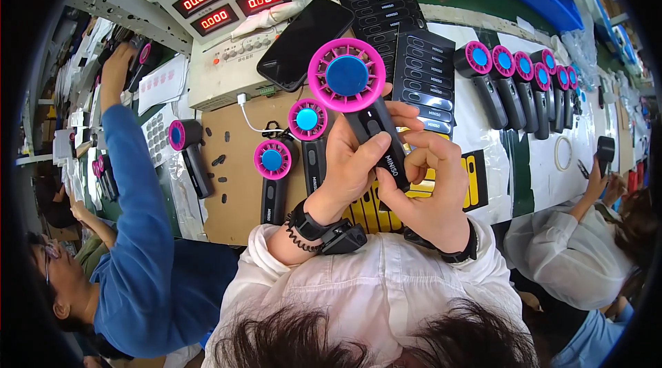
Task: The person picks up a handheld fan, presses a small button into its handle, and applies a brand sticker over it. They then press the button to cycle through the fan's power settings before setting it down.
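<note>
A dark grey handheld fan (369, 123) with a pink ring and a blue round centre is held up in front of me. My left hand (353, 164) wraps round its handle, thumb pressed on the front near the button. At the lower end of the handle, my right hand (436, 192) has its thumb and curled fingers against the side. Whatever lies behind those fingers is hidden. Two similar fans, a nearer one (272, 189) and another (308, 137), lie just left of my left hand, partly covered by it. Black straps circle both wrists.
Behind stands a power supply (231, 57) with red displays, a black phone (305, 44) leaning on it. Black printed sheets (422, 78) and yellow-black sheets (476, 178) lie nearby. Several fans (510, 85) line the right. A blue-sleeved co-worker's arm (141, 168) reaches forward at left.
</note>
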